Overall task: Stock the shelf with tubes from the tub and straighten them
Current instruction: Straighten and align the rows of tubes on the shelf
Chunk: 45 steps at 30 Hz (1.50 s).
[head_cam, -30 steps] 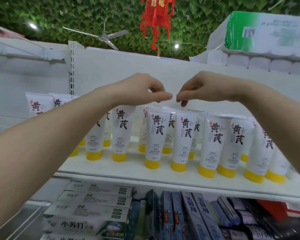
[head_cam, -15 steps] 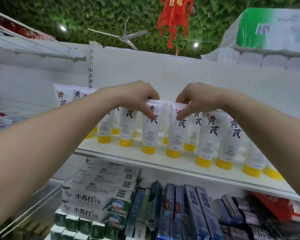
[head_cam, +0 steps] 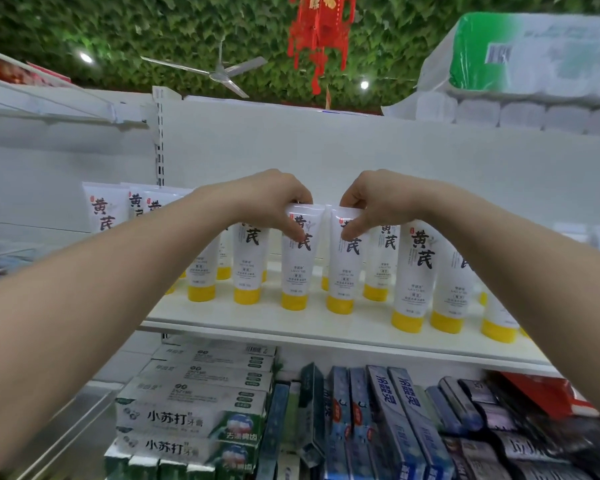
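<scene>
Several white tubes with yellow caps and black characters stand cap-down in rows on the white shelf. My left hand pinches the top of one front-row tube. Beside it, my right hand pinches the top of the neighbouring tube. Both tubes stand upright, close together, caps on the shelf. More tubes stand to the left and to the right. The tub is not in view.
Below the shelf lie stacked toothpaste boxes and blue boxes. A wrapped pack of paper rolls sits on top at the right. A white back panel stands behind the tubes. An upper shelf juts out at left.
Both hands came down from above the row and took hold of the tops of two adjacent front tubes. The view has shifted, so the shelf sits further right.
</scene>
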Each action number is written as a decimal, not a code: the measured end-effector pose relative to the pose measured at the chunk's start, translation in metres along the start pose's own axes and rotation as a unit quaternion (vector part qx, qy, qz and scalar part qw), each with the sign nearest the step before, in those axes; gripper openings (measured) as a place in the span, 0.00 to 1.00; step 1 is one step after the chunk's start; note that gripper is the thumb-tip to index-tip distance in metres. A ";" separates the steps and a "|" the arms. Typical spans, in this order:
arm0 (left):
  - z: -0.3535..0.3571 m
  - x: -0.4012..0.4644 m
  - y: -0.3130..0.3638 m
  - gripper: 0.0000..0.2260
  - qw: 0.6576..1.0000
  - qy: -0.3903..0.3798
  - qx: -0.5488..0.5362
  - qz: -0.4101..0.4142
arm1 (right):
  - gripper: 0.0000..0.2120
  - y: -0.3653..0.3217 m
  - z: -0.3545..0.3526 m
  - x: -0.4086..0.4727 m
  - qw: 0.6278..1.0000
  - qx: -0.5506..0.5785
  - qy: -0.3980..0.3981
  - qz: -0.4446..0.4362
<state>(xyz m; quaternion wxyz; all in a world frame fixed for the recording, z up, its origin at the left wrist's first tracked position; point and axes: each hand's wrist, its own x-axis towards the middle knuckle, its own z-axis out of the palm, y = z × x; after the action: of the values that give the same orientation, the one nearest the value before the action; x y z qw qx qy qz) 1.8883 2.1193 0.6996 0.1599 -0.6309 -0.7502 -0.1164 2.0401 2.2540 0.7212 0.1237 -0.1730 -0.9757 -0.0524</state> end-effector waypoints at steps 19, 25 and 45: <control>-0.029 0.064 0.021 0.08 0.993 0.114 -0.022 0.028 | 0.14 0.083 -0.044 -0.007 0.998 0.015 0.028 0.049; -0.028 0.100 0.044 0.08 0.999 0.037 -0.014 0.022 | 0.14 0.109 -0.061 0.006 0.998 0.000 -0.040 0.049; 0.026 0.147 0.078 0.08 0.996 -0.052 0.056 0.039 | 0.07 0.142 -0.022 0.002 0.994 -0.056 -0.085 0.033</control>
<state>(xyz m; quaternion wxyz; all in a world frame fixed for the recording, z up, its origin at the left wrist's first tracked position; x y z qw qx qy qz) 1.9402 2.2768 0.7299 0.1599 -0.6547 -0.7379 -0.0348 2.0926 2.3839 0.7515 0.0315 -0.2153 -0.9720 -0.0882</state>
